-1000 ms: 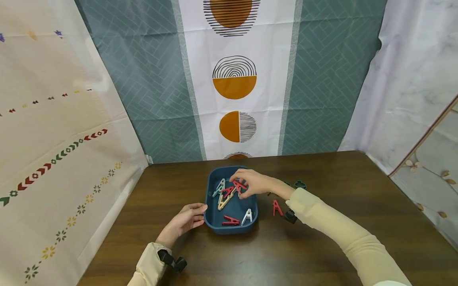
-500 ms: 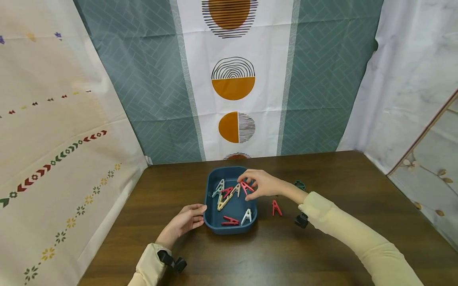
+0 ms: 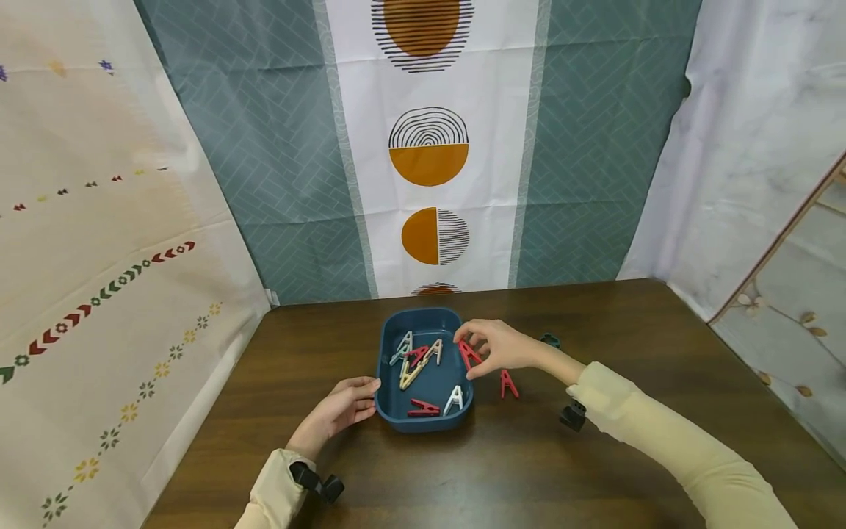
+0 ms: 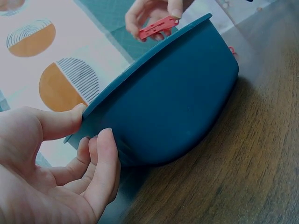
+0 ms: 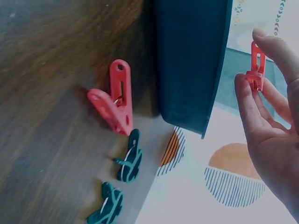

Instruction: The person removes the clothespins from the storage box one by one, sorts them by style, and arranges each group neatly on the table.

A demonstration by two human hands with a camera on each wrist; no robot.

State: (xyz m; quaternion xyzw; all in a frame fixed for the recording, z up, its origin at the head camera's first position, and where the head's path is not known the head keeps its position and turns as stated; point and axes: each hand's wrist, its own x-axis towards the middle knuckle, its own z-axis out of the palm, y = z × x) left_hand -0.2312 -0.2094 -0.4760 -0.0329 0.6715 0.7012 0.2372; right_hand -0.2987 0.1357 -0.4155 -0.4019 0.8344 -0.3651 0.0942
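Note:
A blue plastic bin (image 3: 411, 425) stands on the table with several clothespins inside. My left hand (image 3: 345, 405) pinches its left rim, the thumb on the lip and fingers against the outer wall (image 4: 173, 93). Above the right rim, my right hand (image 3: 502, 345) holds a red clothespin (image 3: 468, 355) between thumb and fingertips; the same clothespin (image 5: 256, 67) shows clearly in the right wrist view. In the bin lie a white clothespin (image 3: 454, 400), a red clothespin (image 3: 424, 408), a cream clothespin (image 3: 410, 378) and others grouped near the left side.
Right of the bin, another red clothespin (image 3: 507, 384) lies on the brown table (image 3: 463, 485). Two dark green clips (image 5: 130, 158) rest farther back, seen in the right wrist view. Patterned cloths (image 3: 297, 184) hang behind and along both sides.
My right hand has moved rightward with the red clothespin, from over the bin's middle to its right rim. The left hand stays on the left rim.

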